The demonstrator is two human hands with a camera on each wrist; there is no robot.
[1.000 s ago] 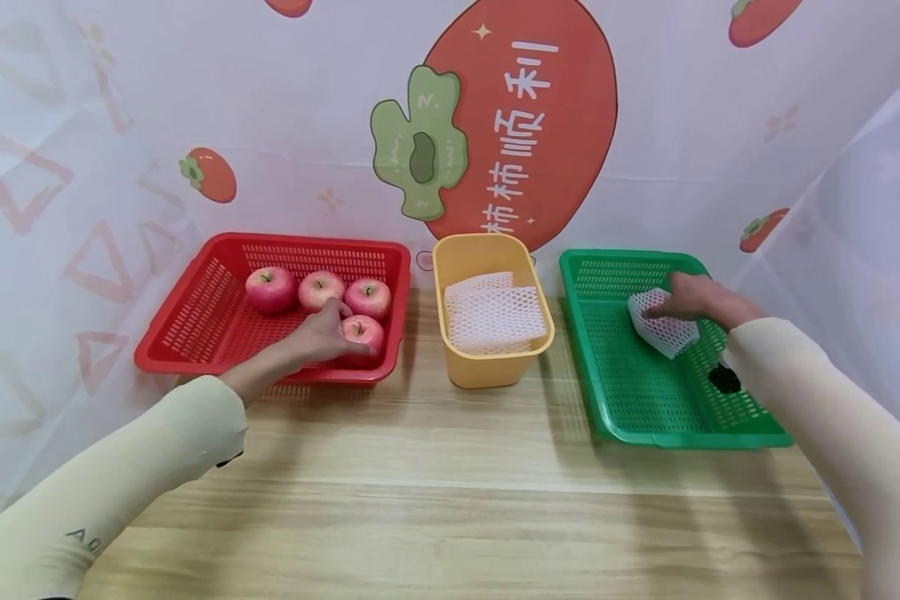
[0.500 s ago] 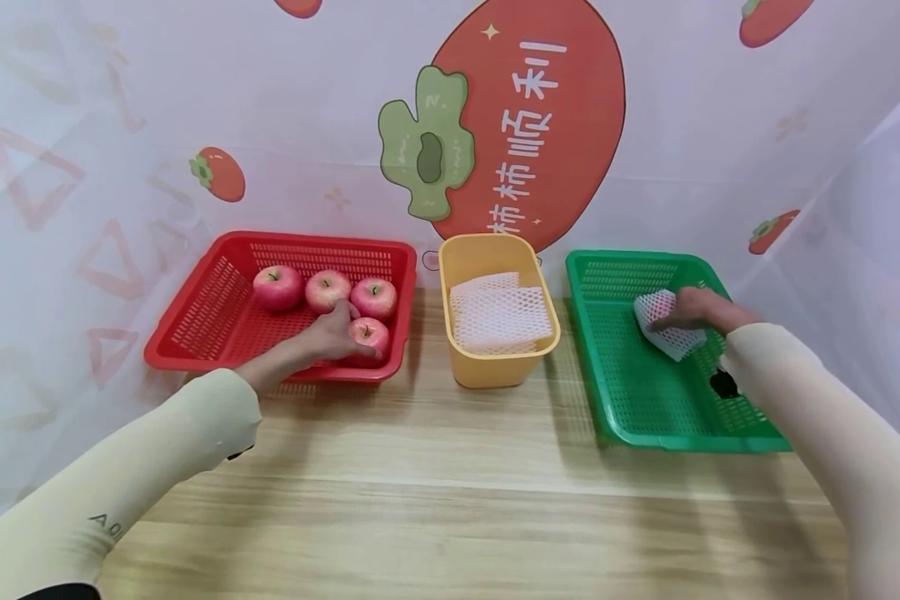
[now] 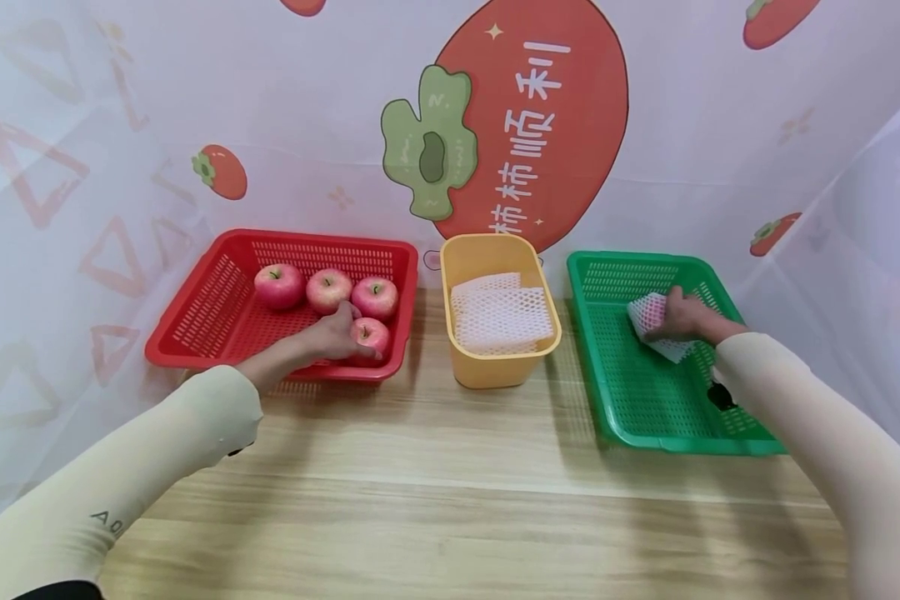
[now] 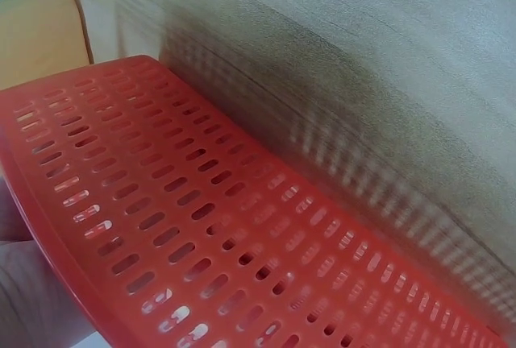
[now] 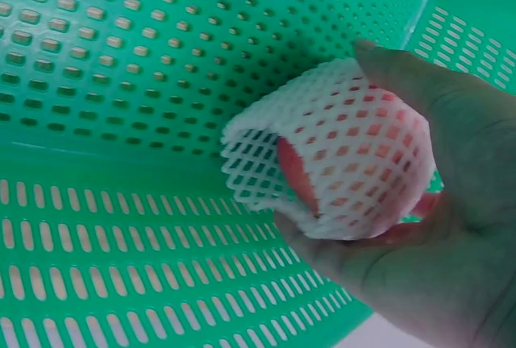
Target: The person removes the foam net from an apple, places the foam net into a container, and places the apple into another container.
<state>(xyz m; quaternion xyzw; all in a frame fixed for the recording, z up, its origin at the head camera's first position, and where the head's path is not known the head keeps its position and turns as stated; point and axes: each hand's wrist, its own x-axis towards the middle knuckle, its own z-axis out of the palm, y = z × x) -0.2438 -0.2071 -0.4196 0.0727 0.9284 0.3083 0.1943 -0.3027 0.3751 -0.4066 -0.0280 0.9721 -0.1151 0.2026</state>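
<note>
My left hand reaches into the red basket and grips the front-right apple, fingers behind it and thumb at its near side. Three other red apples lie behind that hand. In the left wrist view the basket wall hides most of the hand. Inside the green basket, my right hand holds an apple in a white foam net. The right wrist view shows thumb and fingers on opposite sides of the foam net, whose open end shows bare red skin.
Between the baskets stands a yellow bin with several white foam nets in it. All three containers sit on a wooden table, against a white printed backdrop.
The right hand and netted apple have shifted slightly left within the green basket. The left hand stays on its apple. The head view has moved a little.
</note>
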